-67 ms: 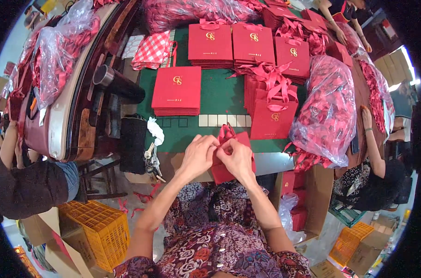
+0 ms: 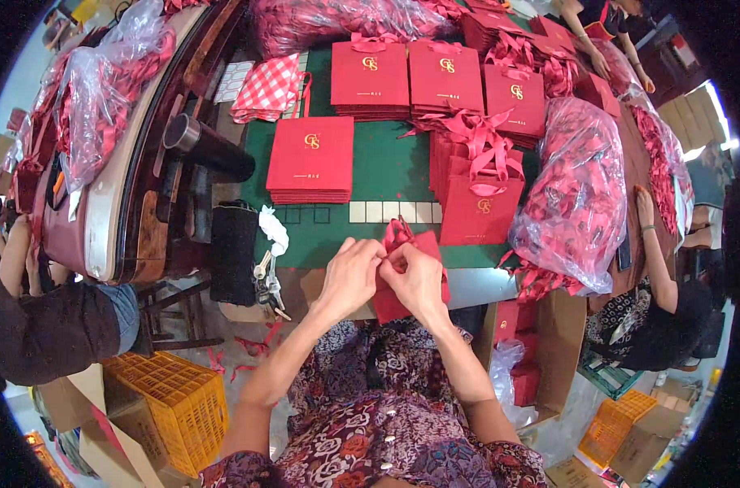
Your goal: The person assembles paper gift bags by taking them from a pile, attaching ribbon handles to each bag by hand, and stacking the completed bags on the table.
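A small red paper bag (image 2: 392,306) leans at the table's near edge, under my two hands. Red ribbon (image 2: 398,233) loops up from its top. My left hand (image 2: 355,275) is closed at the bag's left side, fingertips pinched on the ribbon. Close against it, my right hand (image 2: 415,279) pinches at the same spot, thumb and forefinger together. The exact bit of ribbon between the fingertips is hidden. Beyond them lies a neat stack of flat red bags (image 2: 311,159). To the right stands a row of red bags with ribbon handles (image 2: 482,207).
A clear plastic sack of red ribbons (image 2: 571,195) lies at the right. Keys (image 2: 266,276), a black pouch (image 2: 234,252) and a dark flask (image 2: 209,146) are at the left. Below the table stand a carton (image 2: 561,350) and an orange crate (image 2: 170,411). Other people sit at both sides.
My hands stay at the bag's top with only a very slight shift of the fingers. Everything else on the table looks the same.
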The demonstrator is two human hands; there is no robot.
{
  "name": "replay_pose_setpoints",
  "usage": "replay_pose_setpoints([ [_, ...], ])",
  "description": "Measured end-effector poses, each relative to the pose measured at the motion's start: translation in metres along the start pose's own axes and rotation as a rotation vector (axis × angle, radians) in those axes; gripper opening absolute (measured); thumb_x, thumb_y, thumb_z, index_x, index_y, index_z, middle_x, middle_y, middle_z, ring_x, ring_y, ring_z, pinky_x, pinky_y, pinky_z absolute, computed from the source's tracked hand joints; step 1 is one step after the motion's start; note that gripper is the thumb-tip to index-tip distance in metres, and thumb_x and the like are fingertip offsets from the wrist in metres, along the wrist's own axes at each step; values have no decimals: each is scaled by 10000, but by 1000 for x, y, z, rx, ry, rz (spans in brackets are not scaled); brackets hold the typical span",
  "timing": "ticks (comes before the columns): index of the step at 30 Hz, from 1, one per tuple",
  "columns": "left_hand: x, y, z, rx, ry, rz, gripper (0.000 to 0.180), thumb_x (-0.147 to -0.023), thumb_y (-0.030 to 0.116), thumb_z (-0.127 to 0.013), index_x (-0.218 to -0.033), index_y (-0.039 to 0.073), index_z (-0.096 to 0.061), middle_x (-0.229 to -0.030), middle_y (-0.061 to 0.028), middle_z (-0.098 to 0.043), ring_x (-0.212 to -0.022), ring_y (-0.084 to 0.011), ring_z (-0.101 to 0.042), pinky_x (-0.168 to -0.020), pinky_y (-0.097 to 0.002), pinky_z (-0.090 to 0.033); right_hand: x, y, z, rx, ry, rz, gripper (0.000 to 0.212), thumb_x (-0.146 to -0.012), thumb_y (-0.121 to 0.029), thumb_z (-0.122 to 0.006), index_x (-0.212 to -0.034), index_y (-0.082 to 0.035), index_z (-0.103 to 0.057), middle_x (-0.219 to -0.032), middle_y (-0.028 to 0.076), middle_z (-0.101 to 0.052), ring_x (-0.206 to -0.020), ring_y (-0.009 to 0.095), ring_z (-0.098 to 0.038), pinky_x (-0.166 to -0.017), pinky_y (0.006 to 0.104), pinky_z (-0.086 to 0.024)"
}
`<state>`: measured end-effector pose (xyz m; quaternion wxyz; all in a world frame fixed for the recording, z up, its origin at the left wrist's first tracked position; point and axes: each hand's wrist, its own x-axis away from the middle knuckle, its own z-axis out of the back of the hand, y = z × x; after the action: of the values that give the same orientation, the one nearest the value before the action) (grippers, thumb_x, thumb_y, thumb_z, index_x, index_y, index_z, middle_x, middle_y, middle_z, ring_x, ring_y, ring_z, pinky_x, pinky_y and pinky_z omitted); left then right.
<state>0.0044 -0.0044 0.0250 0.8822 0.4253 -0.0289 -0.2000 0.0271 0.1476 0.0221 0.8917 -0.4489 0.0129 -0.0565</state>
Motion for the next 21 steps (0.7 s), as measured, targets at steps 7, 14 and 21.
replay_pose_setpoints([
  [7,-3,-8,-1,13,-9,-41,95,-871,50,-614,-961,41,-587,-895,-127,-643,-842,-342,-563,-762,-430,-466,7,1,-1,-122,3,47,145,-845,-22,-688,-955,-13,-594,-851,180,-704,-774,332,-709,-669,412,-545],
  [14,-3,-13,-5,41,-22,55,194,-797,122,-752,-931,51,-631,-882,-94,-660,-791,-283,-572,-767,-382,-470,-1,-12,36,-70,-27,143,123,-879,-54,-675,-996,-26,-654,-872,154,-680,-796,344,-673,-702,402,-533],
  [21,0,-8,-12,19,85,-137,189,-720,72,-776,-880,69,-674,-849,-64,-630,-822,-275,-570,-760,-381,-467,-25,10,46,207,-253,301,182,-902,-201,-650,-901,-25,-696,-867,150,-655,-845,353,-635,-754,431,-508],
])
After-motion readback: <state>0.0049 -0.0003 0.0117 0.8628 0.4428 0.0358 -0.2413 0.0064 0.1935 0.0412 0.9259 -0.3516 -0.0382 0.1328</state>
